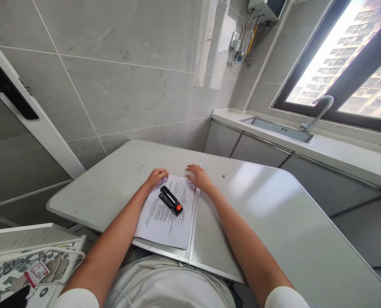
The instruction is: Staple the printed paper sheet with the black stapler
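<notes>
Printed sheets of paper [164,233] lie on the white table in front of me, covered in lines of dark text. On top of them rests a black stapler [171,201] with an orange-red piece at its near end; neither hand touches it. My left hand [157,178] is at the paper's far left corner with its fingers curled closed. Whether it grips the paper edge is hidden. Over the far right corner is my right hand [199,176], its fingers apart and slightly blurred, holding nothing.
The folding table [257,214] has a seam along the paper's right side. Small dark bits [223,176] lie right of my right hand. A white cart [33,231] with odds and ends stands at lower left. Behind right is a counter with a sink [278,129] and faucet [318,112].
</notes>
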Demonstrator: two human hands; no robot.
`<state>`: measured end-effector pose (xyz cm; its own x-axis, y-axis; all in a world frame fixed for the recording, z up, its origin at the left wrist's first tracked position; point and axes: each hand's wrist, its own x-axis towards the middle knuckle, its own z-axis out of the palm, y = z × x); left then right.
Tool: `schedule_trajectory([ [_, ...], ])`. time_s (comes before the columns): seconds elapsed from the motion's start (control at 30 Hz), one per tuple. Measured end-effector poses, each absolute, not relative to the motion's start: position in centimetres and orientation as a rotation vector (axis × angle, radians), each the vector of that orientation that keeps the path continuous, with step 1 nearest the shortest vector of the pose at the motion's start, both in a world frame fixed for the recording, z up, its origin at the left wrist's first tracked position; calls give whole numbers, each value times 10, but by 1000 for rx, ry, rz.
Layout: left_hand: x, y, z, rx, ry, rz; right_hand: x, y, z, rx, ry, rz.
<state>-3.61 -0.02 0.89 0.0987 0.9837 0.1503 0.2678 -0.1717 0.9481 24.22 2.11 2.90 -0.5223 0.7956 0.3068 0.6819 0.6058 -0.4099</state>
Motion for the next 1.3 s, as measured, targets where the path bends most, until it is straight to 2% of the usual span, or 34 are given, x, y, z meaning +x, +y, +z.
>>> schedule_trajectory([
  [0.07, -36, 1, 8, 1571, 1283, 1114, 289, 34, 26, -1389, -2204, 241],
  [0.13, -35, 1, 7, 1565, 1304, 1114, 331, 40, 15, -1823, -1938, 98],
  [0.23, -31, 1, 8, 1570, 1341, 1115, 365, 39, -7, -1949, -1923, 134],
  [0.37, -27, -3, 9, 1619, 1379, 1084, 366, 41, -21, -1930, -1915, 123],
  [0.7, -27, -1, 7, 1669, 1417, 1045, 355, 37, -14, -1800, -1832, 61],
  [1.0, -26, 1, 0, 1670, 1398, 1046, 257, 41, 36, -1327, -2025, 47],
  [1.1, -26, 0, 0, 1674, 1403, 1047, 213, 56, 41, -1273, -1993, 231],
  [1.3, -26, -2, 5, 1715, 1437, 998, 159, 73, 6, -1404, -1987, 449],
])
